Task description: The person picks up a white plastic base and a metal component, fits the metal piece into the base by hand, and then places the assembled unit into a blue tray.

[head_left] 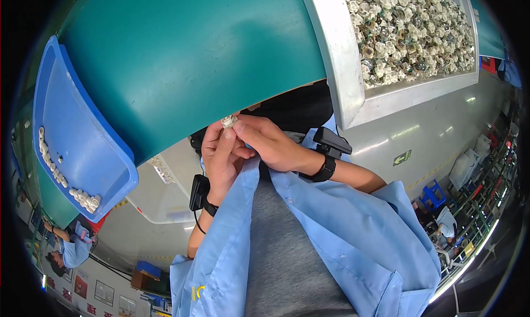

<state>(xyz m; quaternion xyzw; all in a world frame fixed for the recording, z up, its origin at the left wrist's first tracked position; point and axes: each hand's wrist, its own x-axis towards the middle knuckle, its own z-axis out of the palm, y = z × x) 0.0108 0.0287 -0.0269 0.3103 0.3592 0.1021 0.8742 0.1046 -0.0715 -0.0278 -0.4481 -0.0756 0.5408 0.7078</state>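
Between my fingertips, just off the near edge of the green table (210, 57), is a small white round part (228, 121) with a ridged top; its exact kind does not show. My left hand (221, 148) pinches it with thumb and finger from the left. From the right, my right hand (264, 140) grips it too, thumb and forefinger pressed against its side. Both hands are close together in front of my chest. Much of the part's underside is hidden by the fingers.
A blue tray (83, 118) at the left holds rows of small white parts (83, 200). At the right, a metal-rimmed tray (342, 57) is heaped with similar white and metal pieces (411, 32). A clear plastic bin (160, 201) stands below the table's edge. Other people work farther off.
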